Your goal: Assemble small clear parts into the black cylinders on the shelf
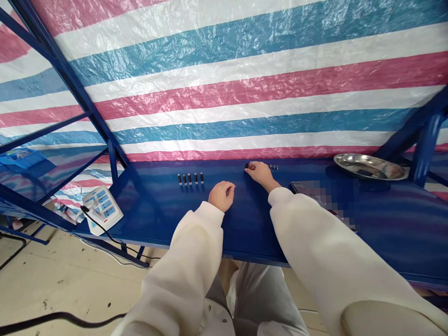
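Over the middle of the blue tabletop (245, 231), my left hand (221, 196) has its fingers curled together. Whatever lies inside them, if anything, is hidden. Farther back and to the right, my right hand (260, 174) pinches a small black piece (246, 165) at its fingertips. Just beyond that hand lie a few small shiny clear or metallic pieces (273, 168), partly covered by it and too small to name. To the left of my hands, several small dark cylinders (190, 179) with pale lower ends stand upright in a row.
A shiny oval metal tray (370, 166) lies at the back right. A flat dark-edged object (297, 187), mostly blurred out, is beside my right forearm. A white power strip (103, 210) with a black cable is at the left end. Blue frame posts (427, 144) and a striped sheet (243, 93) enclose the back.
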`<state>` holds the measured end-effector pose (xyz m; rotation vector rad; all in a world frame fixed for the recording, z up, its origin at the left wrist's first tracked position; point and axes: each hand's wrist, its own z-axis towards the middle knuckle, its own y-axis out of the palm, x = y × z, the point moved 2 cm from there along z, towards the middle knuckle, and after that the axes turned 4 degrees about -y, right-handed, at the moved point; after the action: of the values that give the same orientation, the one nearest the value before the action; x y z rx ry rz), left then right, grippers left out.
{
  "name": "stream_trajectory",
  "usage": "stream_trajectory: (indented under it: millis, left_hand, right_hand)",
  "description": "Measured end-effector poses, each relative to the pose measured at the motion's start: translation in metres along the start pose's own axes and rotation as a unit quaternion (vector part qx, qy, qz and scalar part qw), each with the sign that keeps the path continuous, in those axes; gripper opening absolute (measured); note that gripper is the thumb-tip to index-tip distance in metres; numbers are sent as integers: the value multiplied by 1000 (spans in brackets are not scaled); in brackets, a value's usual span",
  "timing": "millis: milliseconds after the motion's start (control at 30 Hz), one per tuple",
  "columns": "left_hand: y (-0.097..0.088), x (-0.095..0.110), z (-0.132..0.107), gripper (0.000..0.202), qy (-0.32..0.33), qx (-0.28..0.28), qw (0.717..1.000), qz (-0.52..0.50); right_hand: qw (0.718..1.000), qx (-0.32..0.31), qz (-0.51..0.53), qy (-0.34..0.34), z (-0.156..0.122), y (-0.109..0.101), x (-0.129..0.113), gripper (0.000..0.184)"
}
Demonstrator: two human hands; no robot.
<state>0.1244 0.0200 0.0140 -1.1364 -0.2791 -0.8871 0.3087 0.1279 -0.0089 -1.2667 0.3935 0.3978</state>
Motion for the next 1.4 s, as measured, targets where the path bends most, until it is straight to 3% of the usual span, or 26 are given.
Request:
stream_trajectory:
  millis: [333,600,900,1033,1167,1267,1400]
  left_hand:
    - [-1,1,-1,16,-2,-3,1000,5]
    - [-1,0,-1,16,-5,-5,1000,7]
    - [-1,-1,0,17,-17,-3,1000,-3]
    - [-3,-5,1,22,-81,33,996,-19]
    - [-6,-12,1,58,-168,89,979,-69]
    - [-7,-19,4,76,-231,114,958,-124]
    - [-7,-29,8,84,-289,146,931,-171]
  right_hand:
    - [1000,-24,-15,1,6,5,2,14]
    - [996,-84,-23,10,13,4,7,18]
    - [996,-78,-6,30,12,3,7,16]
    - [994,-97,17,44,8,-3,6,29]
    - [993,-91,15,70,-4,-22,3,42]
    - [994,-87,-3,59,-19,-38,-9,29]
    - [991,-103,79,-11,-47,-50,-37,15]
